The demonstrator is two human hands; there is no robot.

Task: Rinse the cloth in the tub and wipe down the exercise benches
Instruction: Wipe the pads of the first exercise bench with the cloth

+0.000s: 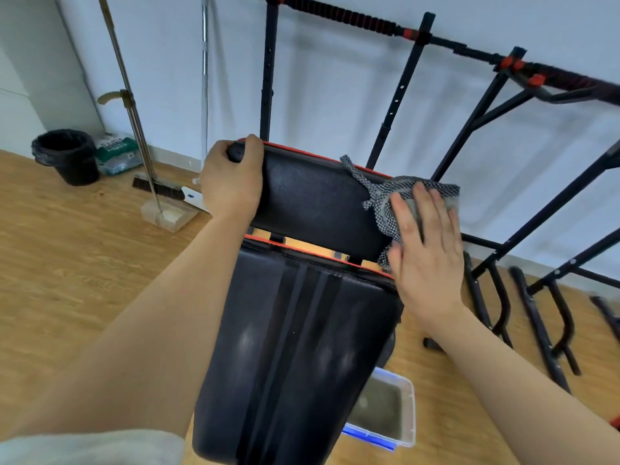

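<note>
Black padding, smooth and a little shiny, covers the bench [302, 347] we are wiping. It looks firm under the skin but slick, so a damp cloth should glide over it easily and will need pressure from a flat palm, not a pinch. The cloth [385, 199] itself is a thin checked rag, limp and light, with loose corners trailing over the upper pad [312, 199]. We judge it best handled bunched under the palm, since any loose tail will only drag and fold.

Our right hand [422, 243] lies flat and spread on the cloth, fingers extended and slightly apart, pressing it against the right end of the upper pad. It grips nothing; the rag is pinned by pressure alone. The forearm reaches in from the lower right, with the wrist nearly straight.

Our left hand [231, 182] is curled around the top left corner of the same pad, thumb over the red-piped edge, fingers wrapped behind where we cannot see them. It seems to steady the pad against the push of the wipe, and that arm stretches long from the lower left.

Below the bench on the wooden floor [84, 263] sits the clear plastic tub [407, 414], holding what looks like murky water, though it is partly hidden by the seat. A black frame [486, 122] stands against the wall behind.
</note>
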